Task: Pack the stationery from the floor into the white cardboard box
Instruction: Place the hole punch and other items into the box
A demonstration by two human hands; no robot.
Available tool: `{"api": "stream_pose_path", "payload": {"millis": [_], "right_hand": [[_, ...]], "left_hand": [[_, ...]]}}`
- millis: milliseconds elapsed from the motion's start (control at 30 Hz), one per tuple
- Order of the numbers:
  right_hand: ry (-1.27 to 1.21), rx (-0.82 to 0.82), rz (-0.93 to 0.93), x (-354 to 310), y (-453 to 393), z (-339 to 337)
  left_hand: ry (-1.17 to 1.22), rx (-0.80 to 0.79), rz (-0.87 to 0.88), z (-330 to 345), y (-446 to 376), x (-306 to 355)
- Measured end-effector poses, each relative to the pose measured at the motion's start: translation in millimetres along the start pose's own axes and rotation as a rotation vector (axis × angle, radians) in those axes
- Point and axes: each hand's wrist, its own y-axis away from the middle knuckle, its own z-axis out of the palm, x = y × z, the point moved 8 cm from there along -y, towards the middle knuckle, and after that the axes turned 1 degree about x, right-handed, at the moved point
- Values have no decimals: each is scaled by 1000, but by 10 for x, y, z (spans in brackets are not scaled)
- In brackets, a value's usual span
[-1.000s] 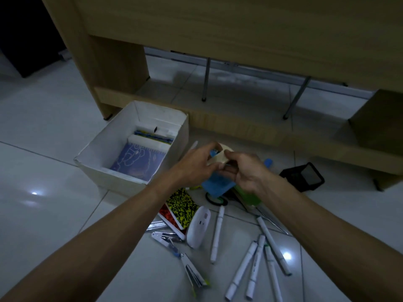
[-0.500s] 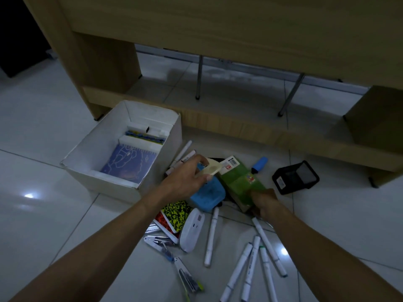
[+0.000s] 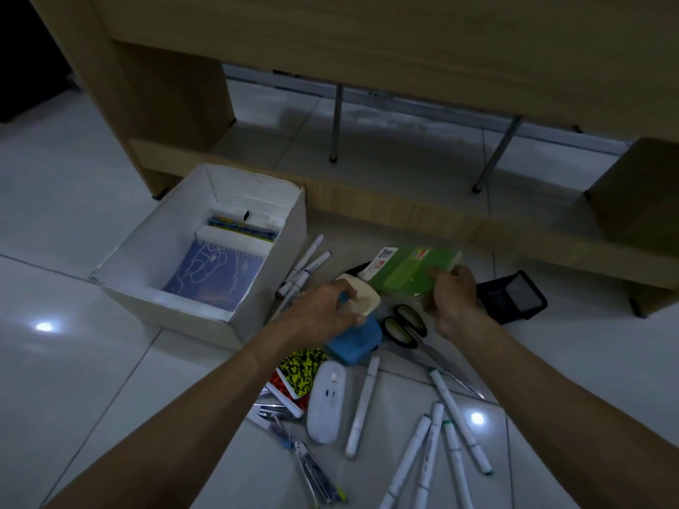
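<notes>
Tiled floor [image 3: 73, 361], dim light. Left hand [image 3: 323, 312] pinches a cream pad [image 3: 362, 297]; right hand [image 3: 453, 299] grips a green pack [image 3: 408, 273]. Carry both level to the box [image 3: 154, 251], frame left.

The floor [image 3: 66, 200] is laid with large, glossy, pale tiles, and small bright spots of lamp light reflect on it. A light wooden desk [image 3: 367, 38] fills the top of the view, with a side panel at left and a low wooden rail [image 3: 385, 203] across its base. Behind the rail stand two thin metal legs [image 3: 336, 123]. The far left corner is dark.
</notes>
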Motion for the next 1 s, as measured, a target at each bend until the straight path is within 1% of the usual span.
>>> {"api": "stream_pose_path", "payload": {"millis": [67,133,233,267,300,367,400,467,533,633,733,833,900,1000], "right_hand": [[3,34,-97,-219,88,55],[-77,52,-143,-369,219,122],[-192,5,-167,-539,416,314],[-228,-27,-157,-566,469,397],[-260,-67,-134,-581,529,487],[-321,-178,-66,-577,650,709],[-337,-236,-37,-572,721,828],[-349,-332,-8,-547,865,1068],[-344,-403,5,-491,970,1304],[-235,-495,22,-385,1100,1597],[-21,-513,-14,-184,1120,1761],[227,-537,-66,107,1149,1897],[387,-607,-67,311,1212,2004],[508,-673,-66,558,1304,2114]], "left_hand": [[8,-39,-26,22,11,-31],[23,-53,-30,21,32,-29],[53,17,-23,-95,72,50],[143,67,-43,-166,84,65],[311,116,-92,-242,96,52],[753,173,-219,-354,122,18],[941,186,-237,-413,132,39],[1145,271,-203,-590,131,58],[1243,403,-193,-794,170,-15],[1294,557,-202,-1090,219,-297],[1294,653,-230,-1349,270,-652],[1293,715,-288,-1490,329,-994],[1319,739,-334,-1511,343,-1193],[1335,718,-446,-1428,316,-1383]]}}
